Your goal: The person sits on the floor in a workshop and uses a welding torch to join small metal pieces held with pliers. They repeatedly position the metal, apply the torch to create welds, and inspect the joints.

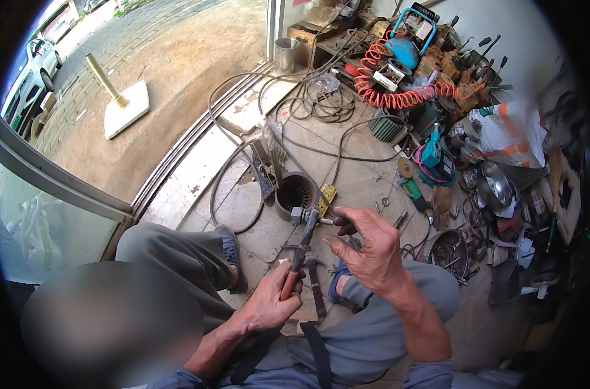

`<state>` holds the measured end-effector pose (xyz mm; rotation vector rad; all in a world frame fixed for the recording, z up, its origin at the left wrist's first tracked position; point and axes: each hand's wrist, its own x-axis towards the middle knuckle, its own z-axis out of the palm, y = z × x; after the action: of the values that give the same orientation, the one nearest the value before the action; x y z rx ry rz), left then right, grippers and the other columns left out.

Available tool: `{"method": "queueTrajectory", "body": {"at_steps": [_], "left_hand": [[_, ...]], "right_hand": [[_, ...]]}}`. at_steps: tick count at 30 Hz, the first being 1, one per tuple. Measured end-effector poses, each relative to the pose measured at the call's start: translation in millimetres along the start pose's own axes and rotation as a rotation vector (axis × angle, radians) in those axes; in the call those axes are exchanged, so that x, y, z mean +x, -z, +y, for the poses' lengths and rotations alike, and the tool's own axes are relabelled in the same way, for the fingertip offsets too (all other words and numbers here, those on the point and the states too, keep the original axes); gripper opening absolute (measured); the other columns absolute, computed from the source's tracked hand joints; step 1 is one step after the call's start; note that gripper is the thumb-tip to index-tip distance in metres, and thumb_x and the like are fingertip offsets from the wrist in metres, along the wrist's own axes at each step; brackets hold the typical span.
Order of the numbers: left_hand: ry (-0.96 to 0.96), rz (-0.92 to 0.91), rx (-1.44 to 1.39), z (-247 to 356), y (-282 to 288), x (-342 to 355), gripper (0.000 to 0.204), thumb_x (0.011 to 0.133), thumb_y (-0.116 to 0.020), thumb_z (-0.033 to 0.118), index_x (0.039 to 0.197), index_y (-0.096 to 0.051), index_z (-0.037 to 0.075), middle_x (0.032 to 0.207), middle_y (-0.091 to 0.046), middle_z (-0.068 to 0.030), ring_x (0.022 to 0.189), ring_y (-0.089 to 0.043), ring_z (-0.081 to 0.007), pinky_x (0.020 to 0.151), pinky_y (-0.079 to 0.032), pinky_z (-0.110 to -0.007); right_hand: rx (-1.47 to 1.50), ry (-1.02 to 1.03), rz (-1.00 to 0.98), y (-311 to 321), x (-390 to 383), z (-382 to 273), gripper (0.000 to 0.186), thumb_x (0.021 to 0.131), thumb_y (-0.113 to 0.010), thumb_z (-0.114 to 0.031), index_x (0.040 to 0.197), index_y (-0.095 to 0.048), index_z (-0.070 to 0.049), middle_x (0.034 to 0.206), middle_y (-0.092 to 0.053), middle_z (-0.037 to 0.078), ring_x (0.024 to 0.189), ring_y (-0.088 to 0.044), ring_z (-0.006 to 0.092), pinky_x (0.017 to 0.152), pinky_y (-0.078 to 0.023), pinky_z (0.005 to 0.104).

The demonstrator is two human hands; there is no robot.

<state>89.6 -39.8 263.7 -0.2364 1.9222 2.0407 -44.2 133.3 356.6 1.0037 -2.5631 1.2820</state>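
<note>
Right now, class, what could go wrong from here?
The bolt at the end of the red-handled tool in the left hand might slip loose. The bare right hand, open close by, could get pinched or scraped. A foot might catch on the hammer lying between the shoes.

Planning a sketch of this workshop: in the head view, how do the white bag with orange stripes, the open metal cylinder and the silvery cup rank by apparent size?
1. White bag
2. Open metal cylinder
3. Silvery cup

Head-worn fisheye view, facing steeply down, close above left hand point(274, 296) and right hand point(376, 251)
</note>
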Motion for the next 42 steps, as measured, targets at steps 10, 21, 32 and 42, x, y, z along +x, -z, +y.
{"method": "queueTrajectory", "body": {"at_steps": [10,21,32,42], "left_hand": [[0.032,-0.05,0.086,3,1,1,0.036,0.077,-0.059,0.007,0.111,-0.051,-0.002,0.083,-0.057,-0.0089,0.075,-0.055,-0.0187,0.071,-0.048,-0.033],[0.014,-0.04,0.072,5,-2,0,0.037,0.078,-0.06,0.007,0.113,-0.051,-0.001,0.083,-0.057,-0.0081,0.076,-0.055,-0.0188,0.072,-0.048,-0.034],[0.009,-0.07,0.099,5,-2,1,0.037,0.078,-0.059,0.006,0.113,-0.05,-0.002,0.082,-0.057,-0.0095,0.075,-0.057,-0.0211,0.072,-0.049,-0.035],[-0.051,-0.113,0.163,4,-7,0,0.05,0.087,-0.053,0.003,0.135,-0.038,0.001,0.1,-0.054,-0.0081,0.088,-0.051,-0.0169,0.08,-0.047,-0.032]], "right_hand": [[0.031,-0.042,-0.073,2,0,5,0.028,0.081,-0.077,0.0,0.108,-0.068,0.001,0.09,-0.068,0.016,0.079,-0.07,0.0289,0.068,-0.055,0.0366],[0.077,-0.118,-0.017,6,-3,5,0.04,0.076,-0.081,0.0,0.114,-0.068,0.001,0.098,-0.069,0.015,0.083,-0.071,0.0253,0.072,-0.057,0.0338],[0.072,-0.032,0.013,1,-4,6,0.021,0.08,-0.078,0.001,0.1,-0.072,0.002,0.086,-0.069,0.013,0.074,-0.069,0.0221,0.065,-0.053,0.0308],[0.061,0.0,0.011,-2,-5,5,0.018,0.081,-0.078,0.001,0.098,-0.072,0.002,0.08,-0.069,0.013,0.067,-0.067,0.0226,0.059,-0.051,0.0314]]}}
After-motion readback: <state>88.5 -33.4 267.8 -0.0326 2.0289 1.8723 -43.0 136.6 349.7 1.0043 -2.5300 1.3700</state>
